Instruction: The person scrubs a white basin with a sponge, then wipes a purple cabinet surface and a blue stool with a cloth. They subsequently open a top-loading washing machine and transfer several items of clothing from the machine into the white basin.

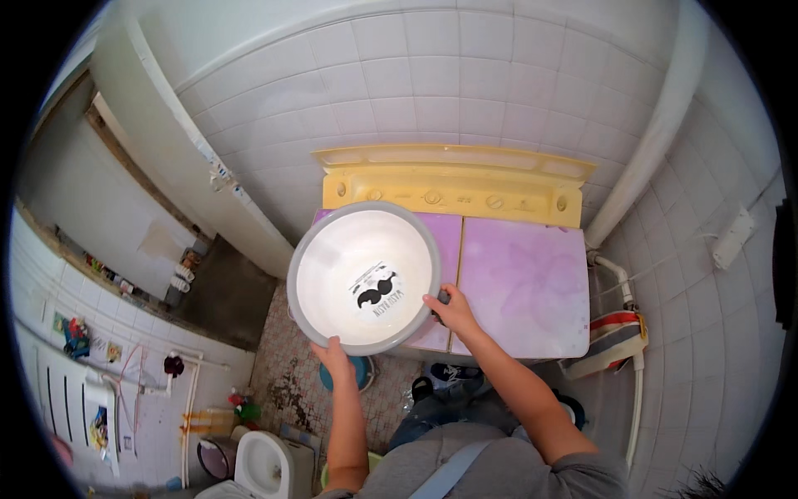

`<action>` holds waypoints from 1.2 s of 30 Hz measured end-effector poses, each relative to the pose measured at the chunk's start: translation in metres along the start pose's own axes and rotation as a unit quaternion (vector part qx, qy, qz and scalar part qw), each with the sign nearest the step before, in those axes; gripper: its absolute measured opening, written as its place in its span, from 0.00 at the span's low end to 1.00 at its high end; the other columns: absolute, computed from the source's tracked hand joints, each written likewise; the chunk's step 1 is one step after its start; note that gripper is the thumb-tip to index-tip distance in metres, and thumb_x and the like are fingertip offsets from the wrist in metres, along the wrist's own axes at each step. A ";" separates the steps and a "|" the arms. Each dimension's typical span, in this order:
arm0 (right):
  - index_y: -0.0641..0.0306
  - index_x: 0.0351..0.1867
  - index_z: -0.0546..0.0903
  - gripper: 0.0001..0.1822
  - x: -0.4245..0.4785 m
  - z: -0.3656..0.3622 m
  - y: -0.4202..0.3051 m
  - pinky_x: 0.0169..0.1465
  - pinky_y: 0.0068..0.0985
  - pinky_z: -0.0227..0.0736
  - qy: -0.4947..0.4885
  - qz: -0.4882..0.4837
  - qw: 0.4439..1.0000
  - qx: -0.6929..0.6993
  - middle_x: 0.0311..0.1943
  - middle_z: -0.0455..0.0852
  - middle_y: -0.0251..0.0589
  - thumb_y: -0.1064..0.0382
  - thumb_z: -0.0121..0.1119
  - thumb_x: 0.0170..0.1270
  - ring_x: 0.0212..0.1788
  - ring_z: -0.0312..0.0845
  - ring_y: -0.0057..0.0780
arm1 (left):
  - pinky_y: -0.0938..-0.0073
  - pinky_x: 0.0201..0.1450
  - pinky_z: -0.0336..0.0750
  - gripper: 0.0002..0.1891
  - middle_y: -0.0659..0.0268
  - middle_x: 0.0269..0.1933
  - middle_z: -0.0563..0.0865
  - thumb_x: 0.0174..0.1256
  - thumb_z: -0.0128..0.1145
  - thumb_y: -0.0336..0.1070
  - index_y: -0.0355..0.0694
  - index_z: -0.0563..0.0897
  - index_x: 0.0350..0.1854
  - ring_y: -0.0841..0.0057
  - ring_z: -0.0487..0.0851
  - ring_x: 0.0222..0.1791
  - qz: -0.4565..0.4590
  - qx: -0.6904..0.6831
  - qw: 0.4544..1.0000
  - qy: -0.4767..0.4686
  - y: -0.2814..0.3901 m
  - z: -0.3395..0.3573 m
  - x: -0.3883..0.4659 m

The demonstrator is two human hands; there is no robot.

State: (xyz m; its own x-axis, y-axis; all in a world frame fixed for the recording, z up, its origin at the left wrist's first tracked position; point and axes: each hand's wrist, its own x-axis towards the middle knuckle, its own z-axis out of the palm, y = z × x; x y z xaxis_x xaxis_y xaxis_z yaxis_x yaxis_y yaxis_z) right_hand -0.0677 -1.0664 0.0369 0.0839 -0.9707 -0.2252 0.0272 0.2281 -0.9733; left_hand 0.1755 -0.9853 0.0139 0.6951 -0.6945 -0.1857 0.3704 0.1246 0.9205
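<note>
A round white plastic wash basin [340, 249] with a grey rim is held over the left part of a twin-tub washing machine [523, 280]. A black moustache print with writing marks its inner bottom. My left hand [335, 357] grips the near rim, thumb on top. On the right side, my right hand [455, 310] holds the rim at a dark grey handle [444, 296], with its thumb over the edge. Part of the washing machine's left purple lid [439, 237] is hidden by the basin. Behind the lids stands a yellow control panel [461, 193] with knobs.
A blue bucket [361, 371] stands on the tiled floor [293, 362] below the basin. The toilet [265, 465] is at lower left. A door [168, 125] stands at left, a vertical pipe [654, 125] at right. A striped bag [608, 346] hangs beside the machine.
</note>
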 end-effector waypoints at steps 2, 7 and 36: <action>0.66 0.45 0.73 0.27 0.012 0.013 -0.005 0.24 0.19 0.70 -0.014 0.008 1.000 -0.015 0.26 0.77 0.35 0.49 0.68 0.54 0.23 0.72 0.19 | 0.63 0.67 0.58 0.34 0.47 0.66 0.61 0.58 0.45 0.23 0.32 0.50 0.69 0.57 0.64 0.65 -0.003 0.002 1.000 0.007 0.004 0.004 0.025; 0.64 0.51 0.67 0.24 0.028 0.041 0.001 0.30 0.23 0.75 -0.002 0.042 0.999 0.006 0.32 0.77 0.39 0.54 0.62 0.61 0.29 0.75 0.23 | 0.62 0.66 0.59 0.35 0.47 0.68 0.60 0.58 0.45 0.24 0.33 0.50 0.70 0.57 0.64 0.65 -0.005 0.016 1.000 -0.013 0.026 0.009 0.070; 0.64 0.58 0.70 0.26 -0.064 -0.083 -0.031 0.52 0.25 0.73 -0.085 -0.097 0.990 0.054 0.52 0.75 0.38 0.79 0.56 0.55 0.54 0.72 0.26 | 0.79 0.42 0.76 0.17 0.65 0.41 0.83 0.61 0.59 0.26 0.34 0.74 0.52 0.81 0.81 0.42 -0.110 0.076 0.895 -0.425 -0.033 0.142 -0.086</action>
State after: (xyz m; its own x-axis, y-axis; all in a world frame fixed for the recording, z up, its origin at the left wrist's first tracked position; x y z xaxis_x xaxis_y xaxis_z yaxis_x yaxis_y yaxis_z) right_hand -0.1564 -1.0178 0.0779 0.2325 -0.9725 -0.0152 0.1650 0.0548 -0.9848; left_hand 0.0156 -1.0306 0.0482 -0.1286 -0.9868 -0.0989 0.3086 -0.1345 0.9416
